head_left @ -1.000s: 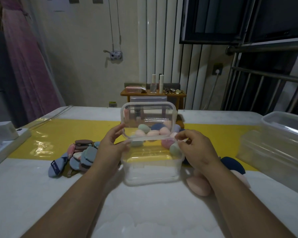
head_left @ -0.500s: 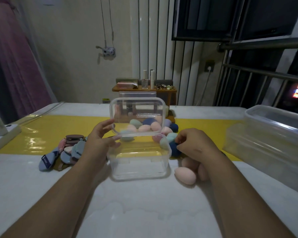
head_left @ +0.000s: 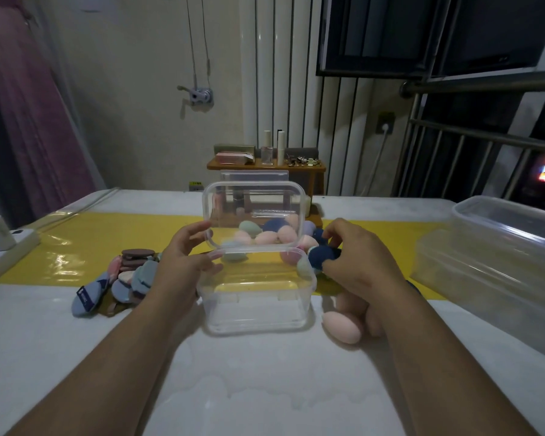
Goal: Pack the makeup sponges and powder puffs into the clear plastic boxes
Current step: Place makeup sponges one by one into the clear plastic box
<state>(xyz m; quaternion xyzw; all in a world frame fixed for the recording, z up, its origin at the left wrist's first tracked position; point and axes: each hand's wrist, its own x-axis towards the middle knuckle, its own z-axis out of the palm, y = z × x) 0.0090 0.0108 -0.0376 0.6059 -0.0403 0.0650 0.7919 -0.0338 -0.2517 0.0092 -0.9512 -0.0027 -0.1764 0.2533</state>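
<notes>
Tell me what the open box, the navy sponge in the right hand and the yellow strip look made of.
The clear box looks like rigid glossy transparent plastic: other sponges show through its lid. The navy sponge seems soft matte foam: no shine, rounded shape. The yellow strip looks like glossy sheet, perhaps vinyl: bright wrinkled reflections.

You've got one small clear box (head_left: 255, 306) and what looks like two big clear tubs (head_left: 501, 247). Makeup sponges (head_left: 342, 330) and powder puffs (head_left: 142, 275) are too heaped to count.
</notes>
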